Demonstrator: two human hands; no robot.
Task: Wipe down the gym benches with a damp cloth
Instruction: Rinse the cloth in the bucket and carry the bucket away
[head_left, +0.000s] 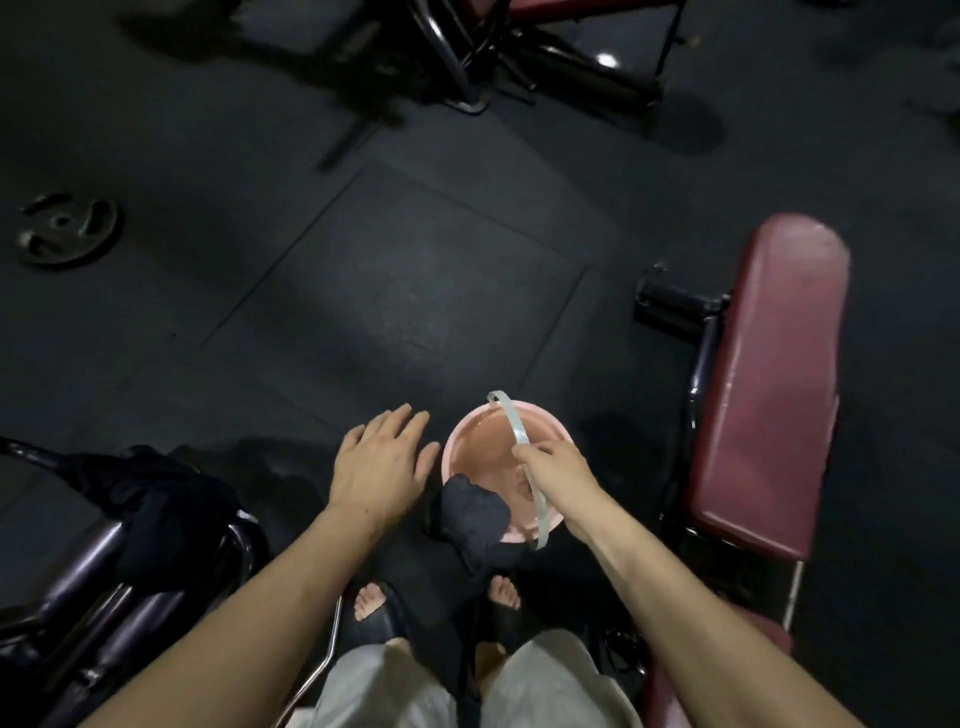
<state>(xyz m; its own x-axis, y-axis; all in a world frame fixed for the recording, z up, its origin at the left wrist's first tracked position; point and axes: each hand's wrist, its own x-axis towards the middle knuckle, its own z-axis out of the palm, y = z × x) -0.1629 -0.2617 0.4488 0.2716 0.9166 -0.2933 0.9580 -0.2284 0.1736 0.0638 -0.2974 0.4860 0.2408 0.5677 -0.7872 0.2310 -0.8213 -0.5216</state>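
Note:
A pink bucket with water in it is near my feet over the black floor. My right hand grips its pale grey handle. A dark grey cloth hangs over the bucket's near rim. My left hand hovers just left of the bucket, fingers spread and holding nothing. A maroon padded bench stands to the right of the bucket.
Dark equipment with a black garment draped on it sits at the lower left. A weight plate lies on the floor at the far left. Another machine frame stands at the top. Black rubber mats cover the floor between.

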